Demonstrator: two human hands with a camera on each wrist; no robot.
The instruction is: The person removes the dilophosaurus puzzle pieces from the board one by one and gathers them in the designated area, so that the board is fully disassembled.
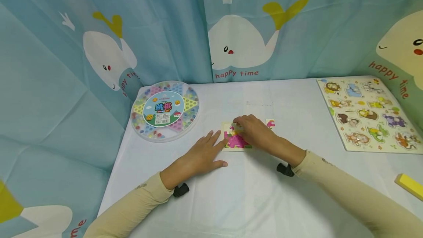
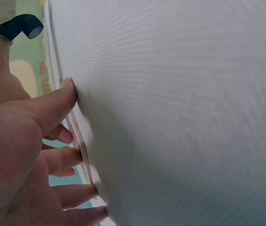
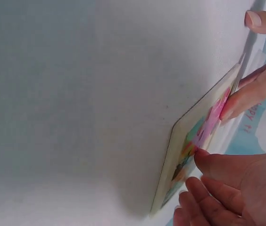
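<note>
A small square jigsaw puzzle (image 1: 236, 141) with a pink picture and pale wooden border lies on the white table. My left hand (image 1: 205, 154) rests at its left side with fingers spread, one fingertip on the picture and the thumb on the cloth. Over the puzzle's right part bends my right hand (image 1: 256, 132), fingers curled. In the right wrist view, its thumb (image 3: 218, 165) touches the picture of the puzzle (image 3: 203, 132); I cannot tell whether a piece is between the fingers. A loose pink-and-white puzzle piece (image 1: 270, 123) lies just beyond the right hand.
A round Chinese checkers box (image 1: 195, 120) with colourful beads stands at the back left. On the right lies a large animal peg board (image 1: 360, 102), with a yellow block (image 1: 409, 186) nearer the front. A blue whale-print curtain (image 1: 185, 28) hangs behind and along the left.
</note>
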